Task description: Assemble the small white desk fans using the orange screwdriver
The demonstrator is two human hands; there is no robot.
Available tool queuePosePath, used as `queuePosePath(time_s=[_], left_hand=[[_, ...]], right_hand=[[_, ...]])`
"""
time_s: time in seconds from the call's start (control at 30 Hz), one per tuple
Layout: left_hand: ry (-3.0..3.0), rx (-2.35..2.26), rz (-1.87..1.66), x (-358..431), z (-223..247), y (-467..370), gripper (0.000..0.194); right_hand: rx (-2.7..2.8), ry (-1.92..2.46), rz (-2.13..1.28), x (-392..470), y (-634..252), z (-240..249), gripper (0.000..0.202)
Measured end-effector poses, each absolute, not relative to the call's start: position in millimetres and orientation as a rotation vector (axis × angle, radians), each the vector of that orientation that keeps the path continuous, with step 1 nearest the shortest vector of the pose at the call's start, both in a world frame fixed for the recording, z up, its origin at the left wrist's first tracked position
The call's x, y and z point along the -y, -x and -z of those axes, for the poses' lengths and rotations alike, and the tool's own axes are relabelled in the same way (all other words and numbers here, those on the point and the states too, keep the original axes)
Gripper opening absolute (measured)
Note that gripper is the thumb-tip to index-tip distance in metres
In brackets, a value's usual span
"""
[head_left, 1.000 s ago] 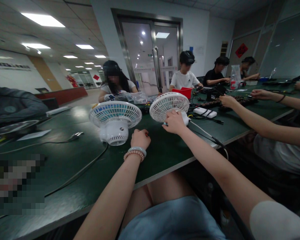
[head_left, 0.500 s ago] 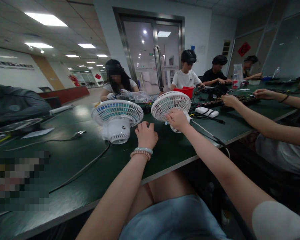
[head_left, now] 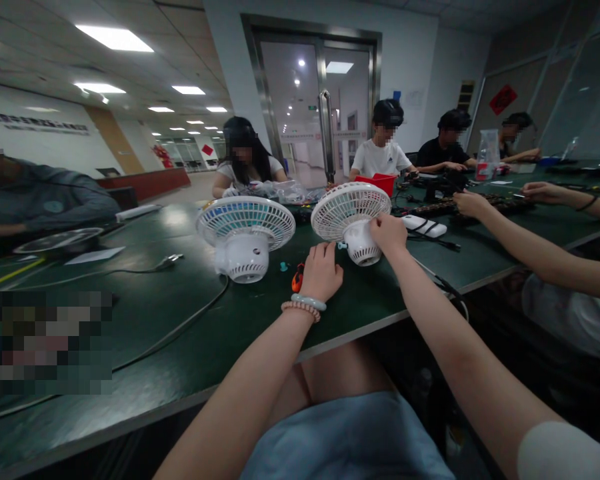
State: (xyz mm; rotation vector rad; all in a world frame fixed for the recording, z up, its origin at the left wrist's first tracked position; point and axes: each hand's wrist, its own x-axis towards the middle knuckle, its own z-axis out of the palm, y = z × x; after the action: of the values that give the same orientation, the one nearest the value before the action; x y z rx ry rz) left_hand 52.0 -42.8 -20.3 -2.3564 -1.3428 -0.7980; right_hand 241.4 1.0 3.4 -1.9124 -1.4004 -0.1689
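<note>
Two small white fans lie face up on the green table, motor housings toward me. My right hand (head_left: 390, 236) is closed on the motor housing of the right fan (head_left: 364, 241) from its right side. A pale blue knob (head_left: 343, 246) sticks out at that housing's left. My left hand (head_left: 323, 272) has its fingertips close beside this knob, thumb apart from the bent fingers; whether they touch it I cannot tell. Partly behind the left hand lies an orange and black tool handle (head_left: 297, 277). A small teal piece (head_left: 284, 267) rests near it. The left fan (head_left: 247, 257) stands untouched.
A cord with a plug (head_left: 173, 260) runs across the table at left. Beyond the right fan are a white power strip (head_left: 423, 227) with black cable and a red bin (head_left: 375, 183). Another person's hands (head_left: 473, 203) work at right. Several people sit around the table.
My right hand has moved from the right fan's left side to its right side. My left hand has shifted right, toward the knob, and the orange handle and teal piece now show.
</note>
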Motion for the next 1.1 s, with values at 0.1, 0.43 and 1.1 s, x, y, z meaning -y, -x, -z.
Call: queuePosePath(time_s=[0.1,0.43,1.1], left_hand=[[2.384,1.280,0.797,40.9,19.2,-59.0,0.050],[2.345,1.393,0.859,19.6,23.9,-96.3,0.049],[2.388,1.473,0.880,6.3,27.3,-96.7,0.036]], right_hand=[[1.340,1.985,0.033,-3.6,-245.1,-1.7,0.037],[1.208,2.059,-0.241,-7.1,-253.2,3.1,0.047],[1.142,2.027,-0.347,-20.7,-265.7,16.5,0.058]])
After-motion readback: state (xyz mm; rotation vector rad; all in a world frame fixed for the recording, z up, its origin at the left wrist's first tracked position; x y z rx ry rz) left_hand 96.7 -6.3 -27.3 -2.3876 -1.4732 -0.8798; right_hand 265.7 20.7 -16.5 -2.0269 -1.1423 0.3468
